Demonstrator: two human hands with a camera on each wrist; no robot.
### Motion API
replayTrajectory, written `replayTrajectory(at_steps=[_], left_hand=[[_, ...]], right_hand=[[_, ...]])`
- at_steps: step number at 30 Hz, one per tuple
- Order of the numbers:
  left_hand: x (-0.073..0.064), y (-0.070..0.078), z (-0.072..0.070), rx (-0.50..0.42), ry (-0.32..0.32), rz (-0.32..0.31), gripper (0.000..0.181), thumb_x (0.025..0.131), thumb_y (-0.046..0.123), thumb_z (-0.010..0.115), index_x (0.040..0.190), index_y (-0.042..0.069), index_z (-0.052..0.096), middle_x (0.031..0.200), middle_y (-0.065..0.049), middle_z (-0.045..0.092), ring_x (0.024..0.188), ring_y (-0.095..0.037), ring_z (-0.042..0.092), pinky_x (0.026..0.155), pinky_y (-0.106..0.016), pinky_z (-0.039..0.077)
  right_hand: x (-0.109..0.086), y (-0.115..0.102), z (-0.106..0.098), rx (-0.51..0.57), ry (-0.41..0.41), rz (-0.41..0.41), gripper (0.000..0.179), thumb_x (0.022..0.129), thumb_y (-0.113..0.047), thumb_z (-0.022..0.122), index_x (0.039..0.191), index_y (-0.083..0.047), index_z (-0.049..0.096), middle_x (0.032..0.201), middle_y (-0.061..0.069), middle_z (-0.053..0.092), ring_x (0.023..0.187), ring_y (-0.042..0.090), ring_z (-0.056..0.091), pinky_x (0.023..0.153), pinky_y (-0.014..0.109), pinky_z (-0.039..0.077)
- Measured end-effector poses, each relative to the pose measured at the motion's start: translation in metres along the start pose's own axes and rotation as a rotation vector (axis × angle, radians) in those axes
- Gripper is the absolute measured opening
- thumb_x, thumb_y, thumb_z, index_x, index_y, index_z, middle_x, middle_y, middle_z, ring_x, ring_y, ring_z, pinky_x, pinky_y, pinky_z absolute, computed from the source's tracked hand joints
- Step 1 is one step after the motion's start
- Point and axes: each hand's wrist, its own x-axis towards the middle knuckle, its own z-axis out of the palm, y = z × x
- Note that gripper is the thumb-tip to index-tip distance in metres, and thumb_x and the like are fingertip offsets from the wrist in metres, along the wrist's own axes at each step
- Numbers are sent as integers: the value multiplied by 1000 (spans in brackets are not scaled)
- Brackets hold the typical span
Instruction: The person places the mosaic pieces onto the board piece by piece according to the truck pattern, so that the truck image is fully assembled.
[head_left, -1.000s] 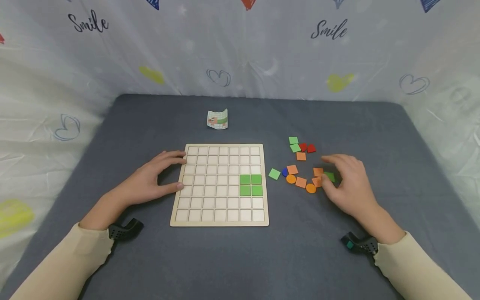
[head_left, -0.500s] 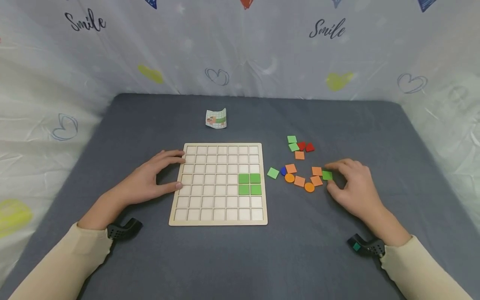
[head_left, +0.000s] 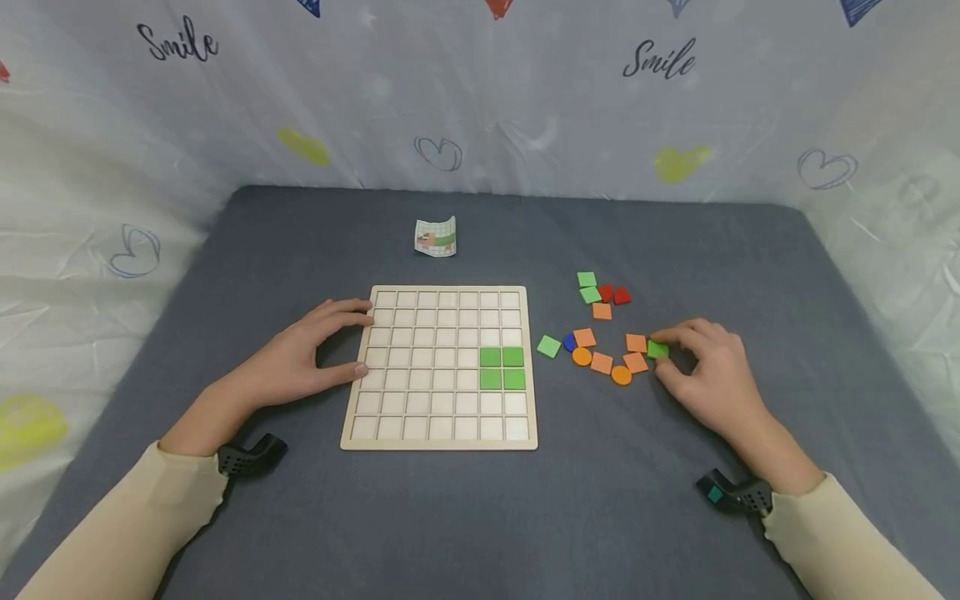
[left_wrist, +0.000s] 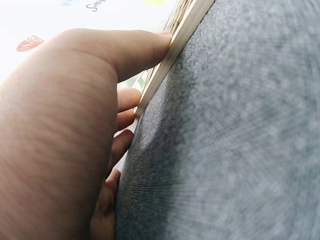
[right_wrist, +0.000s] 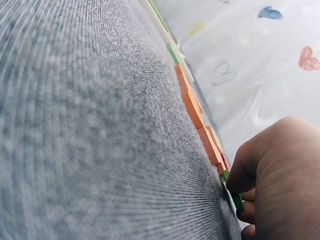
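A pale wooden grid board (head_left: 438,445) lies flat on the dark table, with a block of green square tiles (head_left: 502,368) set in its right side. My left hand (head_left: 296,358) rests at the board's left edge, thumb and fingertips touching the rim, fingers fairly straight. To the right, my right hand (head_left: 708,367) pinches a green square tile (head_left: 657,349) between thumb and fingers, beside the loose orange tiles. The right wrist view shows that green tile (right_wrist: 237,201) tilted between thumb and fingers, partly hidden by them.
Between board and right hand lie loose pieces: orange squares (head_left: 602,362), orange discs (head_left: 621,376), a blue piece (head_left: 570,342), green squares (head_left: 549,347) and red pieces (head_left: 622,296). A small curled picture card (head_left: 435,237) lies behind the board. A printed curtain (head_left: 495,100) hangs behind the table.
My right hand has drawn back slightly to the right, uncovering the green tile, which it now pinches and which looks slightly tilted. The left hand and board keep their places.
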Motion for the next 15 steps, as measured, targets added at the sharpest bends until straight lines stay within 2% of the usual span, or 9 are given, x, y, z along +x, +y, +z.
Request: replayTrajectory(at_steps=[8,15], left_hand=[[-1,0,0,-1,2,6,64,101,38,83,156,18,58,174,-4,38,166,-38,19,132,-68,18],[-2,1,-2,-6,-7,-6,64,101,39,83,157,19,58,174,-4,37,166,-40,17,131,-71,19]], right_hand=[[1,-3,0,24,29,12,27,85,1,74,110,-3,82,101,13,71,84,25,53,76,43,33],[0,-12,2,47,41,16,27,87,-1,74,113,-4,82,104,12,72,91,26,57,79,43,38]])
